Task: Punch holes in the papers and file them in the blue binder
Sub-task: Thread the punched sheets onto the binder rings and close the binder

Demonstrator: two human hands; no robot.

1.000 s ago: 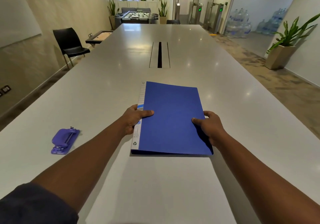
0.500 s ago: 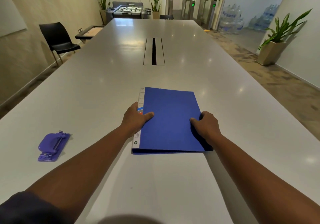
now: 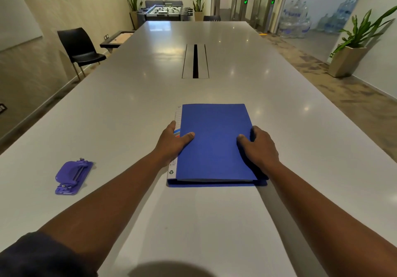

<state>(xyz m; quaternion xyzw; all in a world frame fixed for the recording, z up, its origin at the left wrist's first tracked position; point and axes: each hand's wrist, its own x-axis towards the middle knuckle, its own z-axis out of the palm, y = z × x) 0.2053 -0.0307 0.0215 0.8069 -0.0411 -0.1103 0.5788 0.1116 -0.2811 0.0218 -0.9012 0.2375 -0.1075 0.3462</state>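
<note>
A closed blue binder (image 3: pixel 214 139) with a white spine label lies flat on the long white table (image 3: pixel 133 96), straight in front of me. My left hand (image 3: pixel 171 142) grips its spine edge, thumb on the cover and fingers round the side. My right hand (image 3: pixel 258 145) holds the binder's open right edge, thumb on the cover and fingers curled over the edge. A purple hole punch (image 3: pixel 73 177) sits on the table well to the left of my left forearm. No loose papers are visible.
A cable slot (image 3: pixel 195 61) runs along the table's middle beyond the binder. A black chair (image 3: pixel 80 48) stands by the left wall. A potted plant (image 3: pixel 352 47) stands on the floor to the right. A foosball table (image 3: pixel 164 11) is at the far end.
The view has shifted a little, so the binder and punch sit differently in the frame. Both hands keep the same hold on the binder's two side edges.
</note>
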